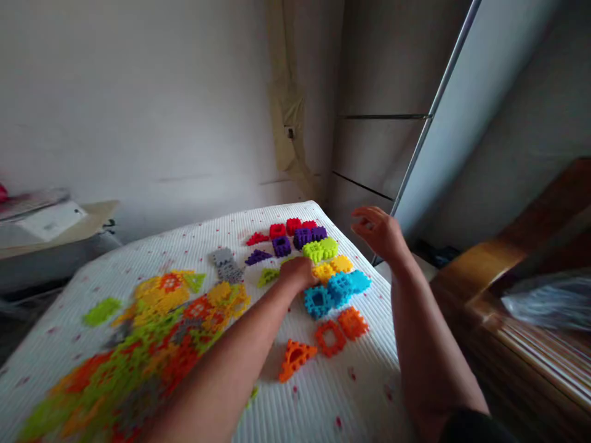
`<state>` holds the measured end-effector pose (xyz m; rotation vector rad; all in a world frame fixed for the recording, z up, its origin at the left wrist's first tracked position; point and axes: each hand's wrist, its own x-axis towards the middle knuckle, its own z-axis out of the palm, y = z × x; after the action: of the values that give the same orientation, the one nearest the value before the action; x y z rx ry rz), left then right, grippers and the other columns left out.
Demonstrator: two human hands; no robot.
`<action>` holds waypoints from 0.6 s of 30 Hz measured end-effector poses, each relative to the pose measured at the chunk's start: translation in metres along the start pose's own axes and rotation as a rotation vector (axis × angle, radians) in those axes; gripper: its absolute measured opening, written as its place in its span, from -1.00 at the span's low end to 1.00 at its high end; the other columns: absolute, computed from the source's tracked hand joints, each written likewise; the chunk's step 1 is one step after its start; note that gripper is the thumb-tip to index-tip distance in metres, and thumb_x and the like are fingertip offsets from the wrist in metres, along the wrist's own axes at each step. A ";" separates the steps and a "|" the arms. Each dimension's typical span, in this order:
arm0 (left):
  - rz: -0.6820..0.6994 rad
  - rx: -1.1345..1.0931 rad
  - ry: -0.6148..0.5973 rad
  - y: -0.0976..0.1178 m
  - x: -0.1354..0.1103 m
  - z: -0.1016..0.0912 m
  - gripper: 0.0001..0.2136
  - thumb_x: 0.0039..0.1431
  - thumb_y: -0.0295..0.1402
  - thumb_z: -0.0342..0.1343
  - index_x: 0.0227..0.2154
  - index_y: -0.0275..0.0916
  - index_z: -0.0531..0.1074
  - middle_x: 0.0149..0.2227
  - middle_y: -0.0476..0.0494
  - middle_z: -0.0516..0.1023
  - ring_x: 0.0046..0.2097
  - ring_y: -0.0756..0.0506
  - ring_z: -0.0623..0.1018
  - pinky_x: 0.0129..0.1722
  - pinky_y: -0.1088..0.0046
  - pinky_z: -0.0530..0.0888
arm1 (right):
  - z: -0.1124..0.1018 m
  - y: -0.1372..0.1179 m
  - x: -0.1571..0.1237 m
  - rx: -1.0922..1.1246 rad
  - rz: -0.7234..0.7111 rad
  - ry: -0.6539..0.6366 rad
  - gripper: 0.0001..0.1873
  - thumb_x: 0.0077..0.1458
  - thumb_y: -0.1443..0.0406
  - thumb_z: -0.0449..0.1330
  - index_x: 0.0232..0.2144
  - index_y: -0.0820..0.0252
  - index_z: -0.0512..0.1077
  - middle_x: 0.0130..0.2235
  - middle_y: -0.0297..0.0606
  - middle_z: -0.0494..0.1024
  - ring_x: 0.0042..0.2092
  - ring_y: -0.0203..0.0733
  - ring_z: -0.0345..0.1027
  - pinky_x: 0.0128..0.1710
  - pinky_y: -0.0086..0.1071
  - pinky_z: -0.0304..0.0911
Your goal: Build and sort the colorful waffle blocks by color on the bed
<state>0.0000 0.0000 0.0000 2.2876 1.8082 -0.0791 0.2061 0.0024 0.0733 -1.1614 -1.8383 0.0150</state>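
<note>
My left hand (299,272) is low over the rows of toothed plastic building pieces, its back toward me and its fingers hidden. It is nearest to the yellow pieces (333,267) and the lime-green pieces (320,249); whether it holds one does not show. Raised beyond the right edge of the table, my right hand (379,232) has loosely bent fingers, apart, and nothing visible in them. Blue pieces (339,289) lie just nearer than my left hand. Closer still are orange square pieces (330,338) and an orange triangle (295,358). Purple pieces (281,247) and red pieces (277,231) form the farther rows.
A large mixed heap of flat pieces (157,351) spreads over the left of the white ribbed tablecloth (339,394). Grey pieces (225,265) lie between heap and rows. A grey cabinet (378,147) stands behind on the right, with wooden furniture (489,264) beside my right arm.
</note>
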 end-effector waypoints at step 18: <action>-0.002 -0.016 0.026 0.007 -0.004 -0.011 -0.60 -0.17 -0.03 0.17 -0.27 -0.15 0.53 -0.21 -0.24 0.57 -0.13 -0.26 0.53 -0.21 0.28 0.43 | -0.001 -0.002 0.000 0.028 0.023 -0.004 -0.76 -0.05 0.32 0.17 -0.26 0.22 0.49 -0.19 -0.19 0.51 -0.41 -0.28 0.37 -0.38 -0.39 0.28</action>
<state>0.0047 -0.0029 0.0120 2.2860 1.8173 -0.0359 0.2049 0.0007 0.0746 -1.1635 -1.8230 0.0563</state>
